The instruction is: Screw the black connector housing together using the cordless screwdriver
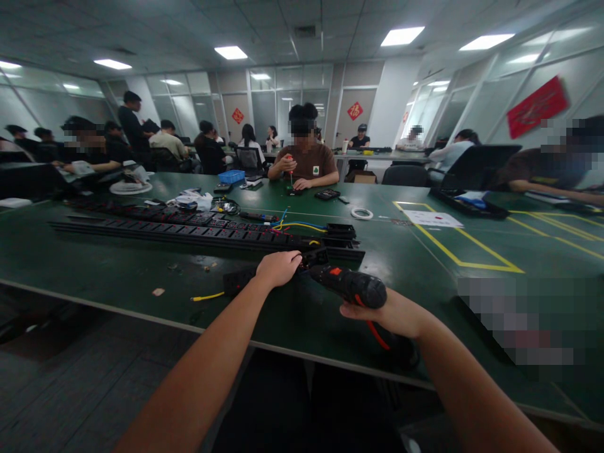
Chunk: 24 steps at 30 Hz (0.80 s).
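Observation:
My right hand (pixel 389 314) is wrapped around the grip of a black and orange power drill (pixel 352 283). The drill's front end points left, close to the fingertips of my left hand (pixel 278 268). That left hand is closed over a short black power strip piece (pixel 236 281), whose left end sticks out beyond the wrist with a yellow wire (pixel 207 297). A black end part (pixel 315 257) shows just past my left fingertips. The drill's tip against the piece is too dark to make out. Long black power strips (pixel 189 234) lie behind my left hand.
Blue and yellow wires (pixel 302 225) cross the strips. A white tape roll (pixel 362 214) and a paper sheet (pixel 434 218) lie on the green table (pixel 396 251). Opposite sits a person (pixel 306 160) holding a red screwdriver (pixel 290 165). A blurred-out object (pixel 523 321) lies at right.

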{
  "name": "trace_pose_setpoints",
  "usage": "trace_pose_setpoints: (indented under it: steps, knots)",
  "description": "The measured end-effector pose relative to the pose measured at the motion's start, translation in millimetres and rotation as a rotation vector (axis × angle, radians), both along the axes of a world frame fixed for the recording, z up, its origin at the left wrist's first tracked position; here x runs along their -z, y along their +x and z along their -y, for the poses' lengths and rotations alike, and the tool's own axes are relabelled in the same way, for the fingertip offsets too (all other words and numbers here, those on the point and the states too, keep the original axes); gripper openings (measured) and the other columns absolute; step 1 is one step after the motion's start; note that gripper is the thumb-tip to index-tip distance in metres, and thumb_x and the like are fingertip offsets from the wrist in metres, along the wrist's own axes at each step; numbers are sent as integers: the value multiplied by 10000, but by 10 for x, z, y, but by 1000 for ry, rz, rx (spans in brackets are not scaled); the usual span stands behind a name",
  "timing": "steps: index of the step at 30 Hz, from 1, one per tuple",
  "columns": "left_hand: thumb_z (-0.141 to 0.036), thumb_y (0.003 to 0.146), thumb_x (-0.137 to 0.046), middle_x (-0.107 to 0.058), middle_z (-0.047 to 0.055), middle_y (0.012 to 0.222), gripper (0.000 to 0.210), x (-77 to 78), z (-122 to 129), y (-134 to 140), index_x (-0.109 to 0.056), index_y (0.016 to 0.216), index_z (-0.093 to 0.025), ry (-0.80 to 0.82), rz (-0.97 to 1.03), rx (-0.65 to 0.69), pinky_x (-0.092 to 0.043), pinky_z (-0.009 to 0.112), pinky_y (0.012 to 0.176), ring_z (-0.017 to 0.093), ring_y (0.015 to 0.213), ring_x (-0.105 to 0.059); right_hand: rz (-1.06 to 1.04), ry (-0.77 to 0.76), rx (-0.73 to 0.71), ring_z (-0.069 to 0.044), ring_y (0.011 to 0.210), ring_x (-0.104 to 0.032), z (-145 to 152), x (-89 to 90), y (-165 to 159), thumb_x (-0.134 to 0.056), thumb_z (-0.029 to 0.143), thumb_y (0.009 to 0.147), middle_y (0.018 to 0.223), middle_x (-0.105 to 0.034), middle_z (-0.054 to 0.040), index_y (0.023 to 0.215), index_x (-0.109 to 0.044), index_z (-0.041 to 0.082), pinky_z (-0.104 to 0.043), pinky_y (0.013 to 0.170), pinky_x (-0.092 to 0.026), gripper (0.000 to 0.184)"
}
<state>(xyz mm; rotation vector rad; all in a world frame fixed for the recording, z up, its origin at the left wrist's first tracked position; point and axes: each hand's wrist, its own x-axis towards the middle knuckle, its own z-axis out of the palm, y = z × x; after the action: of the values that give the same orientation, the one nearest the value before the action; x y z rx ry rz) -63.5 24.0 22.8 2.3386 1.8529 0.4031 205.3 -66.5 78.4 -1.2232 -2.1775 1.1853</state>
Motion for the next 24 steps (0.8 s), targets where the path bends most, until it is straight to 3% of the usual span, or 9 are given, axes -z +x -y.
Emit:
trace_pose_setpoints:
  steps: [7,24]
  knots:
    - [-499,1020,-282,-650,22,1382,524,6,0,-2,-608,1392,-324,1,2,2,-475,383,997,275,1222,-625,17,-35,38,-229,865,-606,-12,20,16,-762,480,765,874,-675,-19,910,-679,191,-396,866,-497,334]
    - [-510,1018,-280,-657,26,1373,531,36,-19,-7,-604,1395,-325,28,-6,9,-485,396,983,281,1203,-637,-23,-59,33,-228,894,-607,-27,41,25,-773,464,755,901,-674,-17,953,-686,194,-399,905,-486,346]
